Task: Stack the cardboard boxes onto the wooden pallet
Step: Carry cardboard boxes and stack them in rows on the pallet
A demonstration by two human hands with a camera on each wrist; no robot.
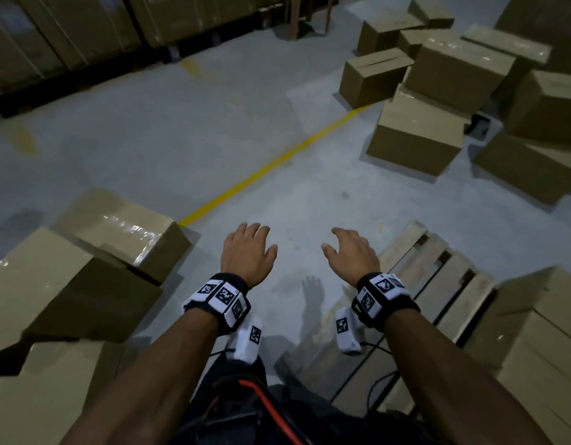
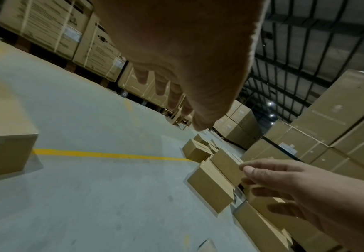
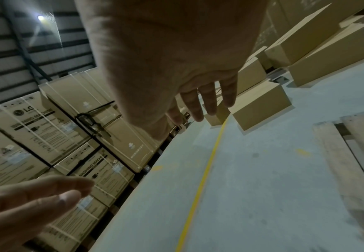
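Note:
Both my hands hang empty over bare grey floor in the head view, palms down and fingers relaxed: left hand (image 1: 247,248), right hand (image 1: 349,250). The wooden pallet (image 1: 438,284) lies just right of my right hand, its near slats bare; a cardboard box (image 1: 540,342) stands on its right part. Taped cardboard boxes (image 1: 123,232) sit to the left of my left hand. A loose heap of cardboard boxes (image 1: 438,101) lies further ahead at the right. The left wrist view has the left hand (image 2: 176,68) open, and the right wrist view has the right hand (image 3: 176,68) open above the pallet slats (image 3: 338,153).
A yellow floor line (image 1: 277,162) runs diagonally from the left boxes toward the far heap. Tall strapped appliance cartons (image 3: 68,136) line the far wall. Cables and a red cord (image 1: 268,409) hang at my waist. Open concrete floor (image 1: 181,139) stretches ahead.

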